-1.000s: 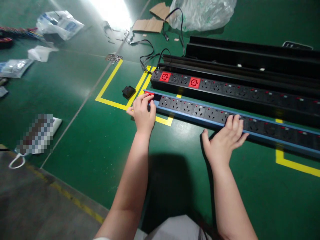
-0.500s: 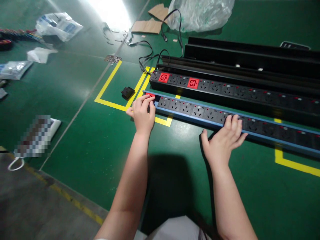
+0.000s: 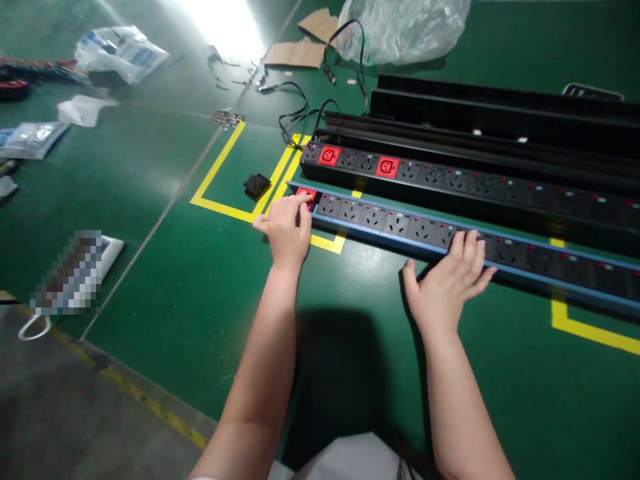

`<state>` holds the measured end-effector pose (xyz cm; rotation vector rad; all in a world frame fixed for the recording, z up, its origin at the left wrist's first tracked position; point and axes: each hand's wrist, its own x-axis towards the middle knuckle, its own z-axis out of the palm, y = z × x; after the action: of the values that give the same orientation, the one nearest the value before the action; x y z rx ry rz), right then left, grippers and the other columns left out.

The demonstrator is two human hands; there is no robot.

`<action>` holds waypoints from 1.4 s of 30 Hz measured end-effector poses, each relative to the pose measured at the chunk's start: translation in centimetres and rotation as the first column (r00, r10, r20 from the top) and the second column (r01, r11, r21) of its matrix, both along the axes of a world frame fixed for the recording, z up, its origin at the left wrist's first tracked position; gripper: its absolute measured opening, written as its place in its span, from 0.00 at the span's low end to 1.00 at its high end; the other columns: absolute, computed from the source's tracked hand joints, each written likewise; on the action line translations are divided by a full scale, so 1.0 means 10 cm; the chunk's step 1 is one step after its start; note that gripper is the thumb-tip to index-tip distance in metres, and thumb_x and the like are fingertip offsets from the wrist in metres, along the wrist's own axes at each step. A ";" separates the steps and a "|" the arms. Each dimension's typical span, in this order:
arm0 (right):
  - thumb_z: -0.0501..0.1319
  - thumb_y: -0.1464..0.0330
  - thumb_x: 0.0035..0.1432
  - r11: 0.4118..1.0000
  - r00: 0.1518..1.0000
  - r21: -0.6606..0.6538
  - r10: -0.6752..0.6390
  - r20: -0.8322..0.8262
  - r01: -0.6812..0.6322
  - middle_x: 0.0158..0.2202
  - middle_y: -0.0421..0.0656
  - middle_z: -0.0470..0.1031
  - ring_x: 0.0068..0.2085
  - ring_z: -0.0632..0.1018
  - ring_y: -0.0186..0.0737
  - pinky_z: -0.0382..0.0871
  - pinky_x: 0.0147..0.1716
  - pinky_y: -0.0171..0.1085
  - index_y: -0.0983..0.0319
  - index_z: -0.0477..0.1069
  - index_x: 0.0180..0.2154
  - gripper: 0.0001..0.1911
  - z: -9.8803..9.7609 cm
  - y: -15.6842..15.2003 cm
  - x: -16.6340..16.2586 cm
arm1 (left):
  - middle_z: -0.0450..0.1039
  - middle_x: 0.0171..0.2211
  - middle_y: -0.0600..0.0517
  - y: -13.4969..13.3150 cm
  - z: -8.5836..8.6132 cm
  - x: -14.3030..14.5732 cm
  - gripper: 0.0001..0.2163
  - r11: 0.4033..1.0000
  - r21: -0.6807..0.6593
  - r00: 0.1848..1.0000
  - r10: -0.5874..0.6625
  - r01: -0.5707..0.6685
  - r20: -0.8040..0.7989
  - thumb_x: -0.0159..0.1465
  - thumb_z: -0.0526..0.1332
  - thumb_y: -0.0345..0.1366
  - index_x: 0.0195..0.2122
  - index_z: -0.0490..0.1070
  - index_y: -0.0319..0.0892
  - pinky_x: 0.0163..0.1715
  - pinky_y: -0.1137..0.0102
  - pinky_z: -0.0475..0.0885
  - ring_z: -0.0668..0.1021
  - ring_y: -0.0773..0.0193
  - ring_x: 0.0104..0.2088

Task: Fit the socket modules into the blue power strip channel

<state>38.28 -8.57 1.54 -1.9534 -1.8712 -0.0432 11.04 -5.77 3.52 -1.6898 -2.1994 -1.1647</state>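
A long power strip with a blue housing lies across the green floor in front of me, with black sockets along its face. My left hand is at its left end, fingers curled down over a red socket module that sits inside the channel, next to the row of black sockets. The fingers partly cover the module. Further right, my right hand rests its fingertips on the strip, fingers stretched and thumb spread away.
Behind lies a black power strip with two red sockets, then black metal channels. A small black module is left of my hand. Black cable, cardboard and a plastic bag lie farther back.
The red socket module has slid slightly right in the channel, towards the black sockets, with my left fingers on it. My right hand stays in place.
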 end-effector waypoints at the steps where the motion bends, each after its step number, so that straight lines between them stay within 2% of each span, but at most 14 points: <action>1: 0.56 0.56 0.63 1.000 1.000 0.001 0.000 0.000 0.000 0.78 0.61 0.48 0.78 0.52 0.63 0.41 0.73 0.70 0.69 0.43 0.76 0.48 0.00 0.00 0.00 | 0.83 0.50 0.51 0.00 0.00 0.00 0.13 1.000 -0.002 1.000 0.001 -0.001 0.005 0.74 0.55 0.36 0.48 0.80 0.49 0.57 0.56 0.58 0.79 0.55 0.54; 8: 0.57 0.56 0.63 1.000 1.000 -0.002 0.004 -0.007 -0.004 0.78 0.61 0.47 0.78 0.50 0.63 0.39 0.73 0.70 0.68 0.42 0.76 0.49 -0.01 0.00 0.00 | 0.83 0.51 0.51 0.00 0.02 0.00 0.13 0.999 -0.036 0.999 -0.008 0.010 0.049 0.75 0.54 0.37 0.48 0.80 0.49 0.58 0.55 0.57 0.79 0.55 0.55; 18: 0.57 0.57 0.62 1.000 1.000 -0.018 0.010 -0.027 -0.010 0.78 0.61 0.46 0.78 0.49 0.63 0.38 0.73 0.70 0.67 0.40 0.76 0.49 0.02 0.00 -0.01 | 0.80 0.56 0.49 -0.02 0.01 0.00 0.15 0.994 -0.107 0.999 -0.031 0.032 0.016 0.75 0.51 0.40 0.49 0.79 0.50 0.60 0.55 0.57 0.78 0.55 0.58; 22: 0.56 0.57 0.62 1.000 0.999 -0.029 0.006 -0.033 -0.007 0.78 0.61 0.46 0.78 0.49 0.63 0.37 0.73 0.70 0.67 0.40 0.76 0.49 0.03 0.00 -0.01 | 0.76 0.59 0.44 -0.01 0.02 0.01 0.14 0.998 -0.056 0.999 0.020 -0.018 0.029 0.73 0.53 0.39 0.52 0.75 0.46 0.62 0.58 0.59 0.75 0.54 0.62; 27: 0.56 0.56 0.62 0.999 0.999 -0.048 -0.003 -0.036 0.001 0.78 0.61 0.45 0.78 0.48 0.61 0.36 0.74 0.69 0.67 0.40 0.76 0.49 0.03 0.00 -0.01 | 0.73 0.63 0.42 -0.01 0.03 0.04 0.14 0.990 -0.087 0.993 0.112 -0.108 0.042 0.72 0.56 0.39 0.56 0.74 0.45 0.64 0.54 0.56 0.72 0.49 0.65; 34: 0.57 0.56 0.62 1.000 0.999 -0.029 -0.005 -0.032 0.004 0.78 0.60 0.46 0.78 0.49 0.62 0.37 0.73 0.70 0.67 0.41 0.76 0.49 0.03 0.00 -0.01 | 0.78 0.51 0.45 0.00 -0.01 0.04 0.12 0.986 -0.111 0.991 0.127 -0.123 0.034 0.73 0.56 0.38 0.51 0.78 0.48 0.62 0.52 0.55 0.75 0.48 0.57; 42: 0.56 0.56 0.62 0.999 1.000 -0.035 -0.004 -0.031 0.002 0.78 0.61 0.47 0.78 0.50 0.62 0.39 0.73 0.70 0.67 0.41 0.76 0.48 0.04 -0.01 -0.01 | 0.78 0.48 0.47 0.05 -0.03 0.07 0.07 0.977 -0.137 0.981 0.175 -0.163 0.083 0.72 0.58 0.40 0.45 0.75 0.48 0.61 0.51 0.57 0.73 0.47 0.58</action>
<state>38.14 -8.64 1.91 -1.9688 -1.8611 0.0187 11.73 -5.31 3.23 -1.4831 -2.4707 -1.1026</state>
